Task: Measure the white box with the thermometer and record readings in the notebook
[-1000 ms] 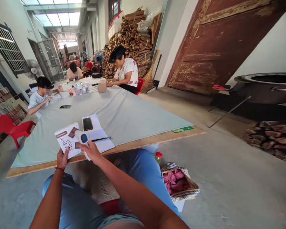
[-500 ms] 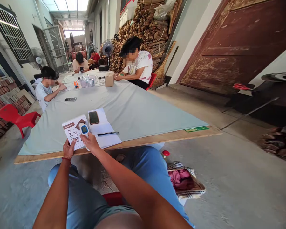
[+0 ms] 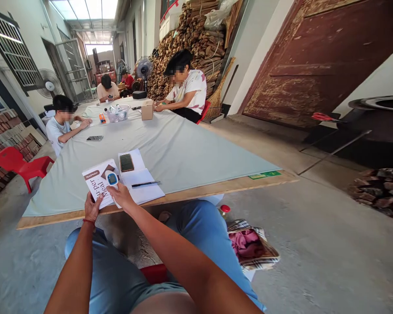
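My left hand [image 3: 92, 206] grips the lower corner of a white box or booklet [image 3: 96, 183] printed "NutriMation" and "Meal"; its thickness is hard to judge. My right hand [image 3: 121, 195] is wrapped round the handle of a white and blue infrared thermometer [image 3: 112, 178], its small screen facing me. The thermometer overlaps the right side of the printed item. Just to the right, an open notebook [image 3: 150, 191] lies on the table, with a dark phone [image 3: 126, 162] on its upper page and a black pen [image 3: 146, 184] across the lower one.
A pale cloth covers the table [image 3: 183, 152]. Farther back are another phone [image 3: 94, 138], a clear plastic basin [image 3: 117, 114] and a cardboard box [image 3: 147, 110]. Several people sit around the far part. A red chair [image 3: 22, 165] stands left; a checked bag [image 3: 250, 244] lies by my leg.
The whole view has shifted slightly, so things appear a little farther left. Both hands keep their holds on the printed item and the thermometer.
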Demonstrator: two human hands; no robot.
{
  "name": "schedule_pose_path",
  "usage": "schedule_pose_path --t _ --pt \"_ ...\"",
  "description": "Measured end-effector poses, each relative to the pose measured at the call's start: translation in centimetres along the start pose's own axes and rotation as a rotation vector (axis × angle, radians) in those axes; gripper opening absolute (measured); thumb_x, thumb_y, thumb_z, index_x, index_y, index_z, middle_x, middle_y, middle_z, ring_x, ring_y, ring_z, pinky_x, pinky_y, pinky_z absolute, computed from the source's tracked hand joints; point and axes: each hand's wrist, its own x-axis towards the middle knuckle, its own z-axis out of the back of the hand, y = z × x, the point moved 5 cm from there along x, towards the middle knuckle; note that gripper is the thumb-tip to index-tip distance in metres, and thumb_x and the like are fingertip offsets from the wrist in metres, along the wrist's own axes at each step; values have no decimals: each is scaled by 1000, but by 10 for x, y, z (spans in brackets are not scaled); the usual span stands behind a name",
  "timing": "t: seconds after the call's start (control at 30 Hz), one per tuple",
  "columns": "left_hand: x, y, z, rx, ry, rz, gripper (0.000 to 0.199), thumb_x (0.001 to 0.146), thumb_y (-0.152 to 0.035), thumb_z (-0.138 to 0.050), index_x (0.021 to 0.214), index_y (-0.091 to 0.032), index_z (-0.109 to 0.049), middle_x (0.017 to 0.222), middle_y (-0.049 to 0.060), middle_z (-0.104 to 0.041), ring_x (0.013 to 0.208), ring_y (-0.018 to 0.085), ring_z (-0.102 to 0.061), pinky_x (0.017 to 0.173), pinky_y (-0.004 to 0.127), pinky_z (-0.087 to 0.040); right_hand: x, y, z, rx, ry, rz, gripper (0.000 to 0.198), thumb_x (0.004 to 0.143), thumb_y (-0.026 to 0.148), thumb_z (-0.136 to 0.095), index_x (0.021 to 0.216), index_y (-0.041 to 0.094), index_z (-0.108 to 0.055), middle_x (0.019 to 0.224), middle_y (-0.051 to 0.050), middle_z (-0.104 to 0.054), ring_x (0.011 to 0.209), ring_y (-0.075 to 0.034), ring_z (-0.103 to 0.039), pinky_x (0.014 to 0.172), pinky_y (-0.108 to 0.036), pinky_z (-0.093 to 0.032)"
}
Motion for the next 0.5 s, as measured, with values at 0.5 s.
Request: schedule_pose_path --t 0.5 --pt "11 19 19 113 -405 -72 71 58 -45 -85 111 -19 -44 111 8 -53 109 26 -56 102 48 -45 -46 16 93 111 36 58 33 68 51 -67 80 22 -60 64 4 -54 62 -14 -48 57 -26 -37"
